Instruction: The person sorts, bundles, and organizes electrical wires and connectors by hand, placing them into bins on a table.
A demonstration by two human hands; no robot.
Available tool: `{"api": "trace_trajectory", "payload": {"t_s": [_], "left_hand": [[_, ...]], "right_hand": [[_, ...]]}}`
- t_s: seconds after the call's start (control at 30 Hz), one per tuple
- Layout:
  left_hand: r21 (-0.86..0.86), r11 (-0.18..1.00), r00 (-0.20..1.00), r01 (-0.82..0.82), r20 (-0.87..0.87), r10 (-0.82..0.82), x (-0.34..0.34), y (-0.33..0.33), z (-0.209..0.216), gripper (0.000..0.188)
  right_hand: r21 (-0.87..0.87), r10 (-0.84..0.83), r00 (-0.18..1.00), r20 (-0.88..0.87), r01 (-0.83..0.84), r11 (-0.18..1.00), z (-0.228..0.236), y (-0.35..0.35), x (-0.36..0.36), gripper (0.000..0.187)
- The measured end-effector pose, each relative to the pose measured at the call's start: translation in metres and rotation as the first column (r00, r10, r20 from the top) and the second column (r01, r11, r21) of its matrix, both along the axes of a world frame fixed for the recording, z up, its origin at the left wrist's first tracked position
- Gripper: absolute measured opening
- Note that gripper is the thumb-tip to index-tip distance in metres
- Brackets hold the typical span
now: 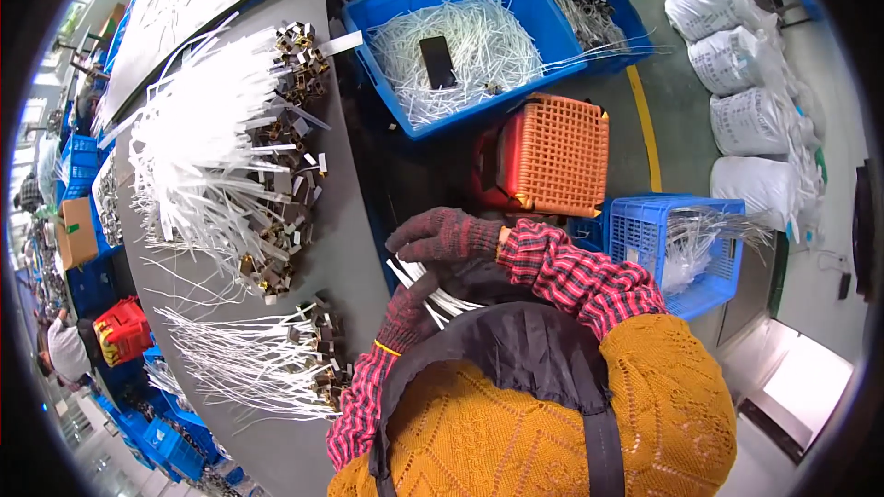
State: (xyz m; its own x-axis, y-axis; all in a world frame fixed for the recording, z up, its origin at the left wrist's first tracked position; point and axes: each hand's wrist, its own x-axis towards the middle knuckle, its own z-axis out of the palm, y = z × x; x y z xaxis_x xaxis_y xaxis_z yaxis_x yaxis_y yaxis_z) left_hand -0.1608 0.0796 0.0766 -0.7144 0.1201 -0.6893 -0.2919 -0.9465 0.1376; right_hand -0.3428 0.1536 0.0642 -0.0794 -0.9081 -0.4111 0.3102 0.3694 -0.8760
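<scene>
A bundle of thin white strips (pixel 440 302) lies slantwise in front of my body, over a black apron (pixel 516 340). My left hand (pixel 408 313), in a dark knitted glove, is closed around the bundle from its left side. My right hand (pixel 447 236), gloved the same way, reaches left just above the strips' upper ends. Its fingers are stretched out and bent slightly downward, and their undersides are hidden. On the grey table (pixel 354 212) to the left lie a large pile of white strips (pixel 198 147) with metal end pieces (pixel 299 161) and a smaller, similar bunch (pixel 249 359).
Ahead stands a blue bin (pixel 405 120) of white strips with a black phone (pixel 437 63) on top. Nearer are an orange woven stool (pixel 562 152) and a blue crate (pixel 635 244) holding strips. White sacks (pixel 750 120) line the right side, past a yellow floor line (pixel 645 129).
</scene>
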Motion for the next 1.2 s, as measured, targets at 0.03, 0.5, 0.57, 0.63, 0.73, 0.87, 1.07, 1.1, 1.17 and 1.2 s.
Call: {"api": "trace_trajectory", "payload": {"t_s": [0.03,0.5,0.57,0.63,0.73,0.87,1.07,1.1,1.17,1.2], "left_hand": [[0.003,1.0,1.0,0.008,-0.01,-0.008,0.001,-0.002,-0.001,0.053],[-0.149,0.989,0.967,-0.012,0.25,0.049,-0.033,-0.011,-0.047,0.044],[-0.068,0.996,0.922,-0.063,0.378,0.084,-0.036,-0.005,-0.06,0.041],[-0.1,0.97,0.84,-0.221,0.486,0.241,-0.044,0.013,-0.07,0.039],[-0.1,0.909,0.819,-0.405,0.402,0.409,-0.074,0.031,-0.083,0.039],[-0.123,0.899,0.732,-0.42,0.539,0.416,-0.129,0.029,-0.09,0.04],[-0.466,0.867,0.929,-0.173,0.216,0.302,-0.242,-0.023,-0.107,0.03],[-0.574,0.816,0.939,-0.067,0.241,0.246,-0.262,-0.03,-0.105,0.029],[-0.436,0.854,0.863,-0.285,0.271,0.427,-0.304,-0.05,-0.109,0.028],[-0.457,0.838,0.857,-0.298,0.258,0.446,-0.324,-0.06,-0.112,0.03]], "right_hand": [[0.005,0.01,0.999,-0.047,-0.01,1.0,-0.001,-0.002,0.0,0.037],[0.3,-0.317,0.702,-0.638,0.605,0.738,-0.219,-0.056,-0.261,0.039],[0.178,-0.135,0.503,-0.853,0.524,0.833,-0.262,-0.068,-0.311,0.042],[0.259,0.013,0.452,-0.892,0.485,0.835,-0.296,-0.087,-0.351,0.055],[0.233,0.058,0.406,-0.912,0.398,0.887,-0.331,-0.121,-0.403,0.067],[0.427,0.162,0.566,-0.808,0.374,0.823,-0.346,-0.142,-0.434,0.062],[0.31,0.15,0.567,-0.81,0.197,0.93,-0.3,-0.111,-0.4,0.024],[0.27,0.088,0.657,-0.749,0.182,0.945,-0.285,-0.098,-0.398,0.027],[0.265,-0.007,0.71,-0.704,0.272,0.925,-0.254,-0.073,-0.398,0.03],[0.182,-0.14,0.712,-0.688,0.357,0.916,-0.237,-0.054,-0.405,0.028]]}}
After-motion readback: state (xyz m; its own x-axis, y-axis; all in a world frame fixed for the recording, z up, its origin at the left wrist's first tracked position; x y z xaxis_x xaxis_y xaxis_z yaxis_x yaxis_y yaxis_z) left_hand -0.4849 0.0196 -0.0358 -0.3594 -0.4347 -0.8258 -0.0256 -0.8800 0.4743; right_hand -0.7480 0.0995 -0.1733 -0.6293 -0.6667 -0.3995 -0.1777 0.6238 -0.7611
